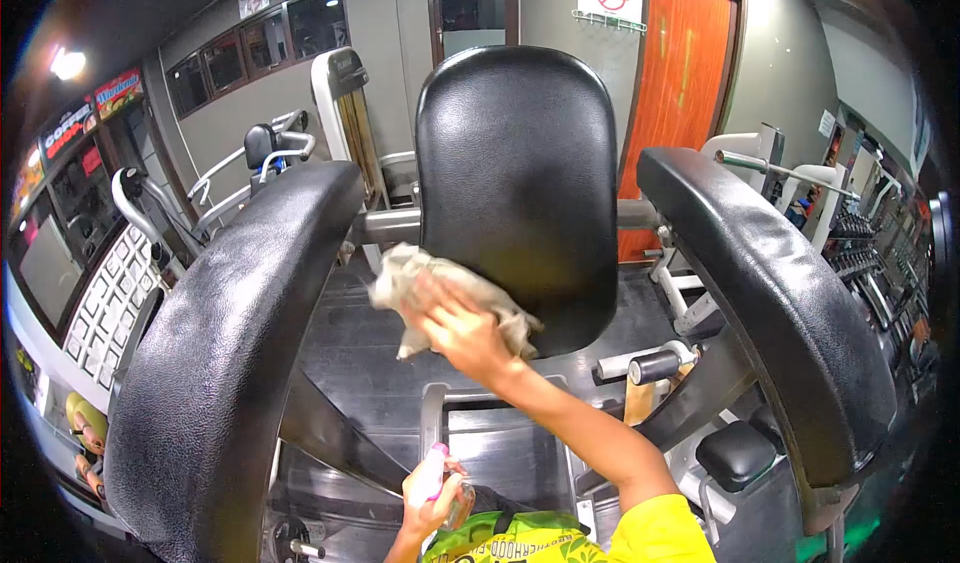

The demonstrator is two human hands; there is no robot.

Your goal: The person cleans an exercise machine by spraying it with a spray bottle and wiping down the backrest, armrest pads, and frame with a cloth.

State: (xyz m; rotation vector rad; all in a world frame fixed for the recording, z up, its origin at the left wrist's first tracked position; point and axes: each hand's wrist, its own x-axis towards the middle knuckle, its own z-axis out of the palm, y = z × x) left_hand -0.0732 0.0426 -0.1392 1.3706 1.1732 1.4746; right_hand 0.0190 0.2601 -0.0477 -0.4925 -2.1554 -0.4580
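My right hand (462, 325) presses a crumpled off-white cloth (408, 271) against the lower left part of a black padded backrest (515, 133). The fingers lie over the cloth and are slightly blurred. Low in the view, close to my body, my left hand (418, 503) is wrapped round a spray bottle (436, 459) with a pink and white top. Most of the bottle's body is hidden by the fingers. Two long black arm pads flank the backrest, the left pad (230, 333) and the right pad (775, 293).
A metal frame (435, 403) stands on the dark floor below the backrest. Other gym machines are behind, including a white-framed one (340, 73) at back left. A small black seat (735, 455) sits lower right. An orange-brown door (680, 73) is in the back wall.
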